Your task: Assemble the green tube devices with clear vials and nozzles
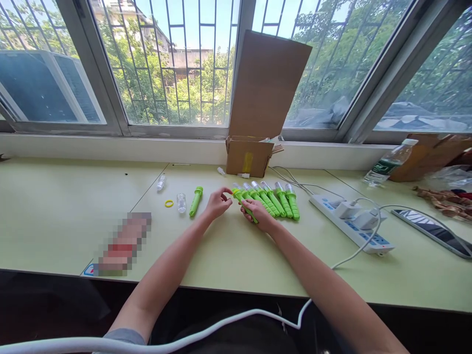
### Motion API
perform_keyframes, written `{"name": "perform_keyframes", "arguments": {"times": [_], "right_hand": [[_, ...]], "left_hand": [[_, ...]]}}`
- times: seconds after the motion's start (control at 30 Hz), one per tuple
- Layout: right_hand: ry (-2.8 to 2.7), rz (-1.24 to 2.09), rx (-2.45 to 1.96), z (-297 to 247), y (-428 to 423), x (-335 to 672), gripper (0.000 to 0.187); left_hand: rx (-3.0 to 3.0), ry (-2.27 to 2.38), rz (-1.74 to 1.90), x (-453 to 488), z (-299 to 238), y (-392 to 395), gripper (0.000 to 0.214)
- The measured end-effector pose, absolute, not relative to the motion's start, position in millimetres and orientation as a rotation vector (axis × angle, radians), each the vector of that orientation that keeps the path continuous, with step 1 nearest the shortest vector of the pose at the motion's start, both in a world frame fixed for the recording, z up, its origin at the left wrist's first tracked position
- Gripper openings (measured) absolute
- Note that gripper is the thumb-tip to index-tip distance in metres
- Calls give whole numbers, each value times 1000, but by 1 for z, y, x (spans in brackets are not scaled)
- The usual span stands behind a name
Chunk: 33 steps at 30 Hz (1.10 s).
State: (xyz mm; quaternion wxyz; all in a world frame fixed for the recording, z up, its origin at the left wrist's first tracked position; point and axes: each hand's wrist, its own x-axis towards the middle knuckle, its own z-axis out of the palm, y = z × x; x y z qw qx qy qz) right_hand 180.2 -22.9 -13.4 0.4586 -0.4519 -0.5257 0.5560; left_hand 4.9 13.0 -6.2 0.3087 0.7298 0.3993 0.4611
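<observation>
One green tube (250, 212), its head turned toward the left fingertips

From where I stand, what matters most seems to be how that tube lies against the two hands. It sits in the grasp of the right hand (259, 215), whose fingers wrap its body. Its long axis runs aslant: the head, ringed in yellow, points away from the person and leftward, while the tail slants back toward the body and to the right.

The left hand (219, 202) is the nearer one to that head. Its fingers are loosely curled, the index stretched rightward to the head's edge; whether it touches or pinches anything, I cannot tell.

Just beyond the right hand, a row of green tubes with clear tops (273, 200) stands closest to getting in the way, the nearest ones partly hidden behind the knuckles. On the other side, just left of the left hand, lies a lone green tube (196, 201), then a clear cylinder (181, 203) and a yellow ring (168, 203). A cardboard box (248, 156) sits farther back by the window. Off to the right, well apart from the hands, runs a white power strip (350, 223).
</observation>
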Motion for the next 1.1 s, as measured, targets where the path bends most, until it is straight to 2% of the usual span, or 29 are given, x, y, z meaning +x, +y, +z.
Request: {"name": "perform_keyframes", "arguments": {"times": [0.63, 0.87, 1.1], "right_hand": [[-1224, 1402, -1111, -12, -23, 185, 35], [-1241, 1339, -1145, -11, -24, 184, 44], [-1293, 1255, -1167, -16, -23, 180, 37]], "left_hand": [[1900, 1043, 1158, 4, -6, 11, 27], [1881, 1020, 1179, 4, -5, 11, 25], [1910, 1044, 1218, 3, -3, 10, 24]]}}
